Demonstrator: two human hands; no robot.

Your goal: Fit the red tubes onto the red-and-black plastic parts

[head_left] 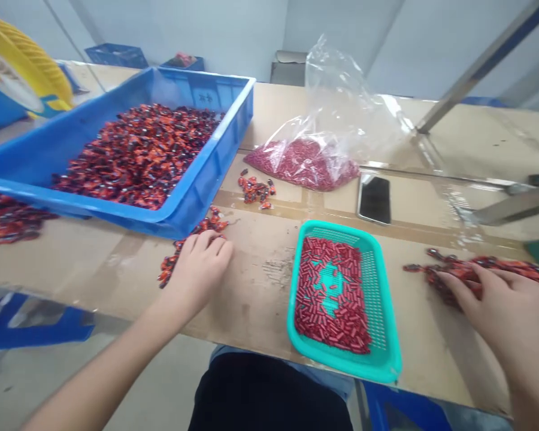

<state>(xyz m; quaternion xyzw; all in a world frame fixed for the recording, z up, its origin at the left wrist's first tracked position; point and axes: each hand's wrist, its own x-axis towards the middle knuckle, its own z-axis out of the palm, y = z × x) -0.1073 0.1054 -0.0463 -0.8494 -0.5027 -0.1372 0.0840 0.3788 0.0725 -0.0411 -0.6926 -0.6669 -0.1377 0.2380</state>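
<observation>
My left hand (pixel 203 258) rests, fingers curled, on a small heap of glossy orange-and-black pieces (pixel 167 268) beside the blue crate (pixel 179 218). Whatever its fingertips grip is hidden. At the right, my right hand (pixel 507 305) closes its thumb and fingers around part of a larger pile of the same pieces (pixel 449 269). The crate holds a big mound of these pieces (pixel 148 155). Between my hands sits a green plastic basket (pixel 388 335) with many short red tubes (pixel 327 323).
Behind the basket lie a phone (pixel 374 199) and a clear plastic bag (pixel 303 161) partly filled with small reddish pieces. A few loose orange-and-black pieces (pixel 254 190) lie before the bag. A yellow round object (pixel 31 66) stands left; a metal bar (pixel 480 66) slants at right.
</observation>
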